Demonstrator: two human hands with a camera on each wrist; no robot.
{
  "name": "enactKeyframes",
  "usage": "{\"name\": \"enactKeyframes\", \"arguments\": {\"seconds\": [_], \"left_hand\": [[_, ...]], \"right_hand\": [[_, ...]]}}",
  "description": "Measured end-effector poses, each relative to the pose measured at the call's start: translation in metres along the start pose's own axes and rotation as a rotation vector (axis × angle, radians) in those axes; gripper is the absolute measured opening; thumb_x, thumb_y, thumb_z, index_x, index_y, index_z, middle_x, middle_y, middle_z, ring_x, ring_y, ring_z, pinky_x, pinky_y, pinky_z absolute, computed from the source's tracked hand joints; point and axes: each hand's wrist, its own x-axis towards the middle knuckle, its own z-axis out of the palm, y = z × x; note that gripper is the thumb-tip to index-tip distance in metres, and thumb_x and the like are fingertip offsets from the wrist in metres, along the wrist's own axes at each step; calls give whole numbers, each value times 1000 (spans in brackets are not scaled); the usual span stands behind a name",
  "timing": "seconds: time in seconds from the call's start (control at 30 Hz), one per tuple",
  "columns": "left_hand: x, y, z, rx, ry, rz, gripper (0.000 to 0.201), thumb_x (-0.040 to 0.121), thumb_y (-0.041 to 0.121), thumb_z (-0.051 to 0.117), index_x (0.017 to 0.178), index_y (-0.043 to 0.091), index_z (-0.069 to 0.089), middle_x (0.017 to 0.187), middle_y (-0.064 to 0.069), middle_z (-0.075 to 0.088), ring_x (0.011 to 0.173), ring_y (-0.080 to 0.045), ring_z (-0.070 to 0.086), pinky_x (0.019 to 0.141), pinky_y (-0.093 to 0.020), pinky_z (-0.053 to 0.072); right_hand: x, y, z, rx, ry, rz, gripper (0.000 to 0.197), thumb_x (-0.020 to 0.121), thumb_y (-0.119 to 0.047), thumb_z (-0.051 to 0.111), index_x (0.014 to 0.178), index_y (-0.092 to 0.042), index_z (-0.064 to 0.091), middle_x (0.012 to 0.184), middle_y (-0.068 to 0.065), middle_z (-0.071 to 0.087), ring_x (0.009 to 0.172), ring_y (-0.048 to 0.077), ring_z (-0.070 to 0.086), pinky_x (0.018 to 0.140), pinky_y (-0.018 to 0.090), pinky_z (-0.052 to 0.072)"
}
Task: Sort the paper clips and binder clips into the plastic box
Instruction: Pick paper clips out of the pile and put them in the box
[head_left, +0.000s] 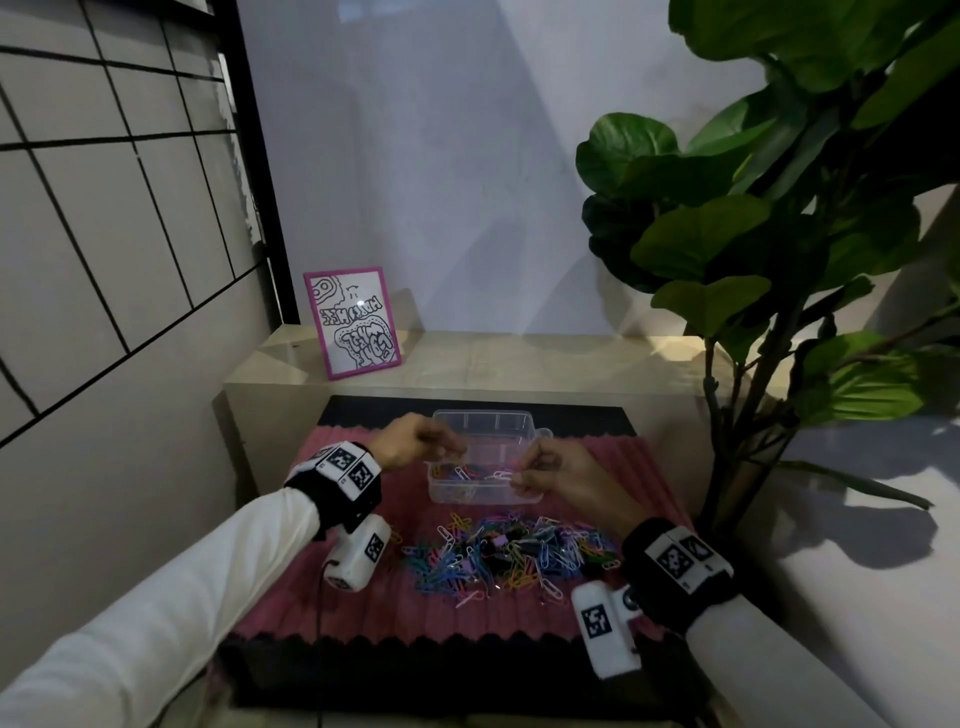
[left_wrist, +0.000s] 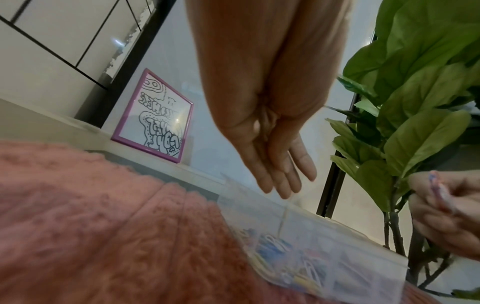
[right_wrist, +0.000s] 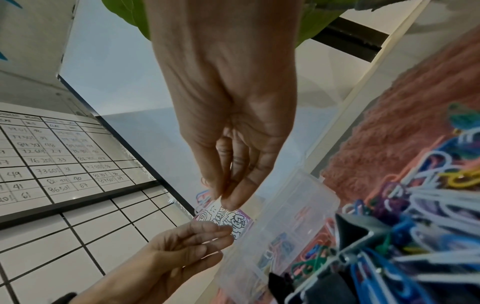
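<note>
A clear plastic box (head_left: 483, 414) stands at the back of the pink mat (head_left: 363, 597), with coloured paper clips in its near compartments. A mixed pile of paper clips and black binder clips (head_left: 509, 556) lies in front of it. My left hand (head_left: 457, 449) hovers over the box's left side; in the left wrist view its fingers (left_wrist: 285, 185) are straight and hold nothing. My right hand (head_left: 519, 478) is above the box's front right corner and pinches a few coloured paper clips (right_wrist: 203, 198) between thumb and fingertips. A black binder clip (right_wrist: 355, 228) lies near the box.
A pink-framed drawing (head_left: 353, 322) leans on the pale ledge behind the mat. A large leafy plant (head_left: 779, 234) stands close on the right. A gridded whiteboard (head_left: 104, 208) covers the left wall. Pink mat shows bare left of the pile.
</note>
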Motion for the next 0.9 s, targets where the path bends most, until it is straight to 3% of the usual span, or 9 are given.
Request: {"name": "enactKeyframes", "arguments": {"seconds": [0.1, 0.2, 0.3, 0.37, 0.5, 0.63, 0.67, 0.77, 0.9], "left_hand": [[-11, -8, -4, -22, 56, 3, 34, 84, -16, 44, 109, -1, 61, 106, -5, 65, 85, 7, 65, 76, -12, 52], [-27, -11, -11, -73, 108, 3, 38, 83, -18, 43, 114, -2, 58, 103, -1, 65, 86, 6, 65, 78, -12, 52], [-50, -16, -15, -105, 186, 1, 35, 84, -12, 49, 109, 10, 60, 102, 5, 65, 86, 11, 62, 75, -6, 49], [-67, -21, -16, -100, 218, 11, 35, 84, -9, 52, 99, 22, 62, 96, 13, 66, 84, 6, 64, 73, -8, 50], [-98, -30, -8, -84, 124, -33, 30, 86, -4, 53, 91, 24, 63, 77, 19, 71, 75, 2, 65, 72, -11, 51], [-106, -32, 6, 159, 70, -74, 21, 83, 6, 61, 96, 21, 65, 94, 8, 68, 78, 11, 60, 76, -6, 45], [-105, -31, 10, 248, 59, -85, 22, 83, 8, 62, 102, 17, 64, 100, 3, 67, 83, 9, 59, 77, -8, 43], [-102, -29, 22, 497, -18, -146, 43, 79, 20, 67, 120, 13, 54, 117, -8, 58, 108, -18, 52, 87, -24, 38], [-99, -28, 32, 538, -67, -176, 50, 75, 26, 71, 120, 14, 52, 118, -12, 50, 110, -26, 48, 88, -27, 39]], "right_hand": [[7, 0, 4, 22, 9, 6, 10, 80, 2, 65, 79, -4, 58, 75, 9, 65, 68, 16, 65, 65, 22, 55], [20, -6, 10, -13, 34, -7, 8, 80, 3, 65, 81, -1, 58, 76, 11, 65, 67, 17, 65, 65, 22, 56], [37, -13, 14, -95, 70, 3, 13, 78, 1, 68, 75, -7, 58, 73, 9, 65, 63, 15, 65, 66, 25, 57], [49, -17, 17, -190, 84, 3, 14, 79, -1, 68, 74, -10, 58, 72, 8, 66, 63, 14, 66, 66, 24, 57], [69, -18, 30, -522, 67, -22, 19, 80, -3, 66, 70, -17, 57, 71, 5, 66, 66, 16, 65, 71, 33, 58], [81, -16, 48, -735, 24, -16, 9, 83, -1, 58, 85, -5, 66, 87, 10, 70, 80, 22, 66, 75, 32, 54], [83, -15, 50, -779, 2, -16, 12, 84, -1, 56, 88, -2, 67, 92, 12, 70, 86, 24, 66, 76, 31, 52], [86, -14, 53, -891, -53, -27, 20, 86, -2, 51, 95, -1, 69, 103, 14, 70, 95, 24, 64, 86, 34, 51], [77, -20, 61, -912, -113, -139, 19, 89, -7, 53, 100, -5, 68, 101, 13, 70, 91, 23, 65, 84, 35, 52]]}}
